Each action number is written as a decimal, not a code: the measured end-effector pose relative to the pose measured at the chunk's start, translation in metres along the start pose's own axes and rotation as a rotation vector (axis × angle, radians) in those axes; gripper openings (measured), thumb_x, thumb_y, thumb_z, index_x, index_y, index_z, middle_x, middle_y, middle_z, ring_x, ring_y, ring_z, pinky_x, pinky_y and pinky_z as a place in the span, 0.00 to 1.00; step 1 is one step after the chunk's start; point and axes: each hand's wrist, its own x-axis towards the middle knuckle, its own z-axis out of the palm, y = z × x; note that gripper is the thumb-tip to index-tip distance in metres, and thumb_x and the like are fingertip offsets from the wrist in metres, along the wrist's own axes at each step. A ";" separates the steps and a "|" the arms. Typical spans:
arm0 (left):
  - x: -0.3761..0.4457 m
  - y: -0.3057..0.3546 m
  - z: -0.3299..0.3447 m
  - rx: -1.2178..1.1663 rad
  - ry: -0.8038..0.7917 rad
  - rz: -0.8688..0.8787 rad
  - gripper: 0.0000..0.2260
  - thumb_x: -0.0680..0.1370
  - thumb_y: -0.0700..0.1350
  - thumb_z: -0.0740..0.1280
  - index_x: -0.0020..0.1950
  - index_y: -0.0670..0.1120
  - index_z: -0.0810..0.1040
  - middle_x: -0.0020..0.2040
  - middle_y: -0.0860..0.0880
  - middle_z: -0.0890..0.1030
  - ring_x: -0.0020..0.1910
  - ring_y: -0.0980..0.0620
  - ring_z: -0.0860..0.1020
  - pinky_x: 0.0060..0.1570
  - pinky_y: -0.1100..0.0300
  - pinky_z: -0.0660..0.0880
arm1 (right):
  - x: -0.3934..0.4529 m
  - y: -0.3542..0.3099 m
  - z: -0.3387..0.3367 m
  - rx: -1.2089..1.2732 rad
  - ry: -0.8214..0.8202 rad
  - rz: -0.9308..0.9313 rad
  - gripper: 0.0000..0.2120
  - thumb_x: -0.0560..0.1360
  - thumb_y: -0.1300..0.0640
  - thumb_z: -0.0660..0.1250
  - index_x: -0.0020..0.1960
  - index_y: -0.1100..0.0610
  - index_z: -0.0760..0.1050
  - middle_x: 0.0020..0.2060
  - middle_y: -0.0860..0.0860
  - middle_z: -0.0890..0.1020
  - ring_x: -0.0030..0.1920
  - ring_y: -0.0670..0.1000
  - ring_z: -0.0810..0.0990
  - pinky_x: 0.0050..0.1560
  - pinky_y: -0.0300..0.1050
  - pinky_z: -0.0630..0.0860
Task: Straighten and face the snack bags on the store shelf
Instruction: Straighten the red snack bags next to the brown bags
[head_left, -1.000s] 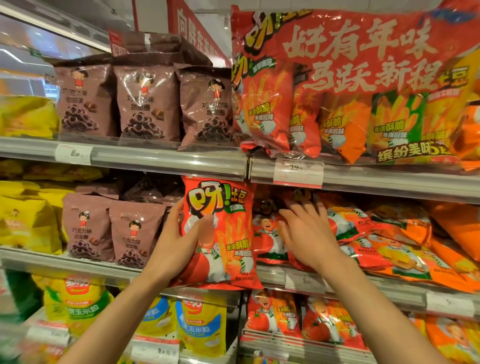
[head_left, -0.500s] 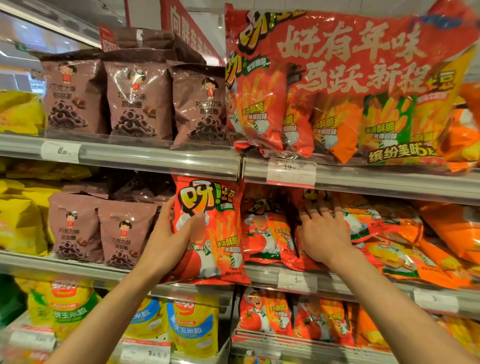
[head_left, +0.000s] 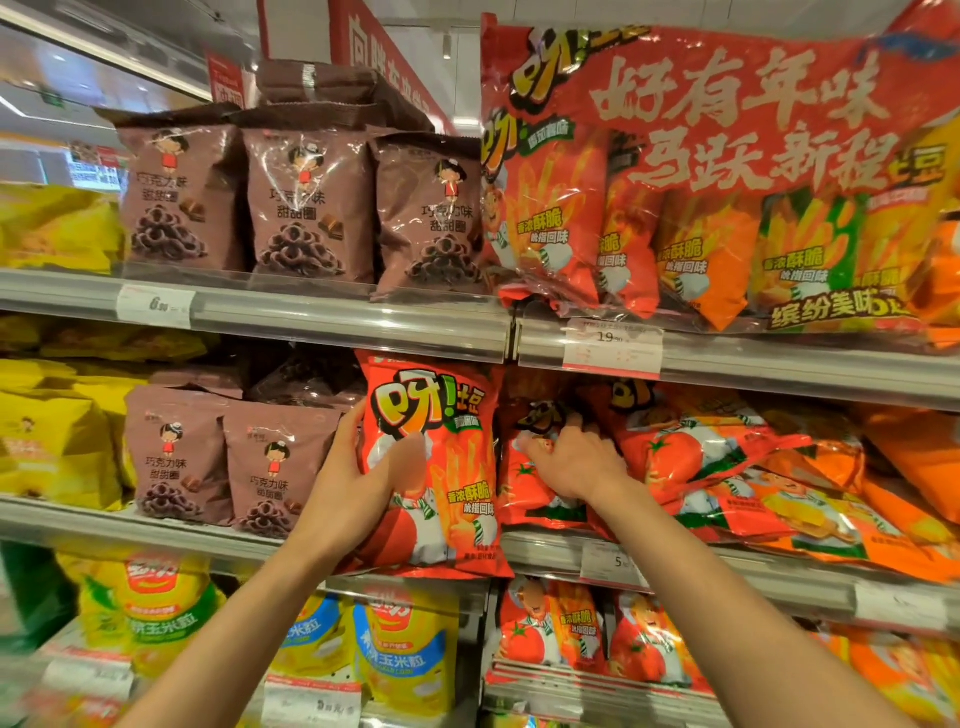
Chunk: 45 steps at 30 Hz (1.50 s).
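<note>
We hold a red snack bag (head_left: 434, 462) upright at the front edge of the middle shelf (head_left: 779, 577), its printed face turned toward us and its bottom hanging a little over the shelf lip. Our left hand (head_left: 358, 478) grips the bag's left side, the thumb lying across its front and the other fingers wrapped behind its edge. Just to the right, our right hand (head_left: 576, 462) reaches into the shelf with its fingers curled onto the top of a second red bag (head_left: 524, 483) standing behind and beside the first; we cannot tell whether they pinch the bag or only press on it. Further right on the same shelf, tomato-printed red bags (head_left: 691, 452) and orange bags (head_left: 841, 509) lie tilted and overlapping, leaning down toward the right. To the left of the held bag, two brown bags (head_left: 228, 462) stand upright side by side, with yellow bags (head_left: 52, 447) beyond them. On the shelf above, three more brown bags (head_left: 311, 208) stand in a row, next to a large red multi-pack (head_left: 727, 171) that fills the right side. White price tags (head_left: 613, 348) sit on the shelf rails. Below, yellow corn-snack bags (head_left: 400, 649) and more red bags (head_left: 597, 639) fill the lowest visible shelf.
</note>
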 end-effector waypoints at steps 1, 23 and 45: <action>-0.001 0.000 0.000 0.000 0.001 0.003 0.27 0.77 0.55 0.70 0.75 0.61 0.66 0.64 0.62 0.79 0.61 0.65 0.78 0.60 0.62 0.73 | 0.002 0.000 0.004 0.020 -0.032 0.045 0.44 0.76 0.28 0.54 0.76 0.62 0.60 0.72 0.64 0.66 0.71 0.66 0.66 0.70 0.58 0.63; -0.003 0.006 -0.020 0.036 0.084 -0.011 0.25 0.78 0.53 0.69 0.74 0.58 0.67 0.58 0.67 0.76 0.51 0.79 0.74 0.42 0.81 0.71 | 0.022 -0.016 0.039 0.364 0.505 -0.110 0.36 0.79 0.46 0.65 0.78 0.61 0.56 0.74 0.65 0.61 0.71 0.67 0.66 0.69 0.61 0.65; -0.004 -0.001 -0.003 0.042 0.040 0.016 0.26 0.76 0.59 0.68 0.74 0.62 0.66 0.61 0.66 0.78 0.55 0.73 0.76 0.58 0.57 0.74 | 0.015 -0.005 0.039 0.146 0.197 -0.067 0.28 0.83 0.39 0.49 0.64 0.62 0.72 0.62 0.66 0.75 0.64 0.66 0.71 0.67 0.56 0.64</action>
